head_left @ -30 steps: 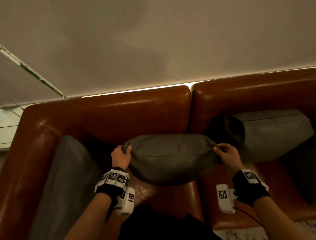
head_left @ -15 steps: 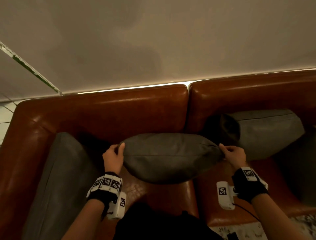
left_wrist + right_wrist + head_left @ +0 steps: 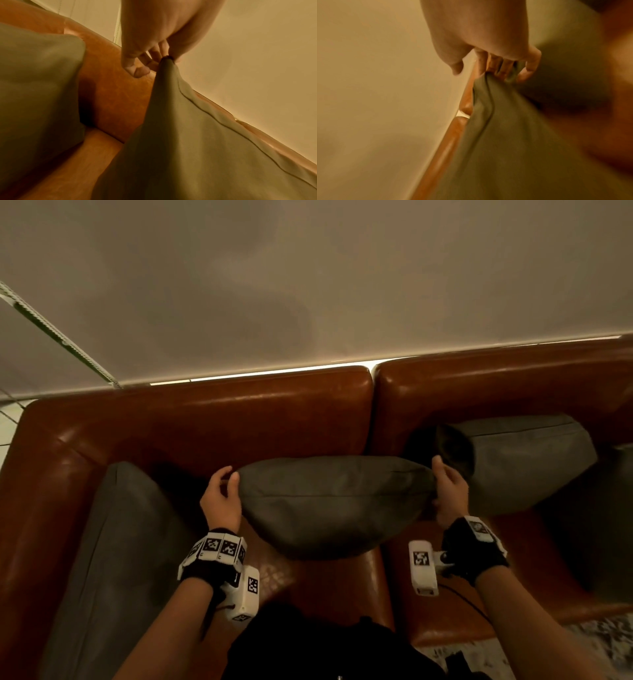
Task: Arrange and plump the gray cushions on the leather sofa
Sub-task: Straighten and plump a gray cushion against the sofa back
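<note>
Gray middle cushion [image 3: 334,505] gripped by both hands at its corners, flanking cushions [image 3: 113,542] close, leather sofa [image 3: 239,419] behind.

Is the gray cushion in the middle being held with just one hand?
No: the left hand pinches one top corner of the middle gray cushion and the right hand grips the other.

Middle cushion [image 3: 335,501] sits on sofa [image 3: 239,419] between two cushions [image 3: 113,542].

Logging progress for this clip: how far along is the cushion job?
Midway. Done-looking: right cushion leans on the sofa backrest. In hand: left hand and right hand pinch the middle cushion by its corners. Left: setting it down; left cushion slumps against the armrest.
</note>
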